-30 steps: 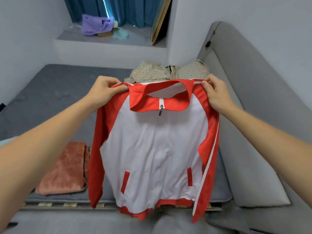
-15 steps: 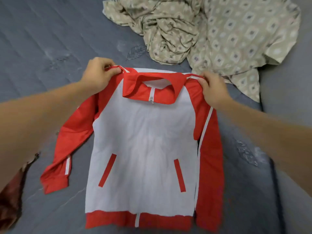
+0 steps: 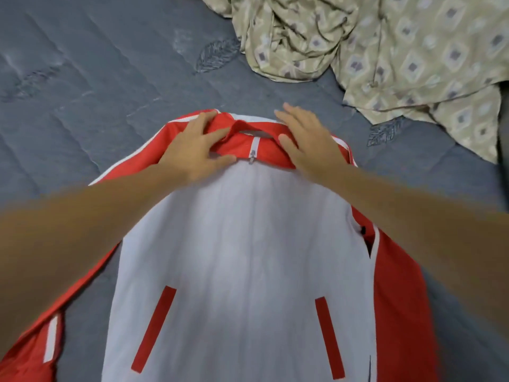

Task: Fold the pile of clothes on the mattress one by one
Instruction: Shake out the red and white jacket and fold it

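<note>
Jacket (image 3: 248, 244) flat on mattress (image 3: 96, 78) (zip up); left hand (image 3: 192, 150) and right hand (image 3: 305, 142) spread, pressing collar (image 3: 256, 144).

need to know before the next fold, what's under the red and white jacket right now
The jacket lies front-up on the grey mattress, which shows all around it. The left hand and right hand rest flat on its collar. Anything directly beneath the jacket is covered.
</note>
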The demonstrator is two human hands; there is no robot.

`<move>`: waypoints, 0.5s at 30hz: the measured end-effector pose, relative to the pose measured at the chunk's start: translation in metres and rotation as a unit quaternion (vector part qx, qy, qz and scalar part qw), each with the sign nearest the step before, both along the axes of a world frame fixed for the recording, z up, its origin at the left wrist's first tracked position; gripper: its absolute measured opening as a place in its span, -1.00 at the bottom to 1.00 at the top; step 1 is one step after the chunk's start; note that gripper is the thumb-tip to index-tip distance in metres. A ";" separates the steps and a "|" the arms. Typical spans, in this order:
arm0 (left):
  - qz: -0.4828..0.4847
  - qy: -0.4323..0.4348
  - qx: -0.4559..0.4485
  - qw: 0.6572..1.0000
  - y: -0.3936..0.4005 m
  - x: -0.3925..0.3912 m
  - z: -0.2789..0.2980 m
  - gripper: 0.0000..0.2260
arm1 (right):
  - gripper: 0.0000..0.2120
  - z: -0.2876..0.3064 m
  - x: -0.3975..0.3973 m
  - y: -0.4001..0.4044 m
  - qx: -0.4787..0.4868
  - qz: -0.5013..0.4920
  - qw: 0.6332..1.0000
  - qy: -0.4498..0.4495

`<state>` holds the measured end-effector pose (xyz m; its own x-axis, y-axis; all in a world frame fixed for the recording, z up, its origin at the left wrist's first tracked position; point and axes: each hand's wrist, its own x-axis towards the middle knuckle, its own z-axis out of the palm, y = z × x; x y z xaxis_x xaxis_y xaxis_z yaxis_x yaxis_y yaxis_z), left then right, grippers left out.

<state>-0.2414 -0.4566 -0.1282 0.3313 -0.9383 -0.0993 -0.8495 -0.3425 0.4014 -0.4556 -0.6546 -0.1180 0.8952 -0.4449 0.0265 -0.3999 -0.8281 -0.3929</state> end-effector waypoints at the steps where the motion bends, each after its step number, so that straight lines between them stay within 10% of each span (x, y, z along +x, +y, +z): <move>1: -0.019 -0.049 0.010 0.999 0.006 -0.001 -0.003 -0.45 | -0.49 -0.009 -0.005 0.003 -0.042 0.043 0.997 0.054; 7: 0.009 -0.134 0.001 0.991 0.054 -0.027 -0.017 -0.52 | -0.40 -0.045 -0.057 0.028 -0.121 -0.029 0.983 0.136; 15: -0.215 0.009 -0.074 0.974 -0.047 -0.147 0.016 -0.53 | -0.38 -0.018 -0.163 0.029 -0.116 -0.143 0.970 0.159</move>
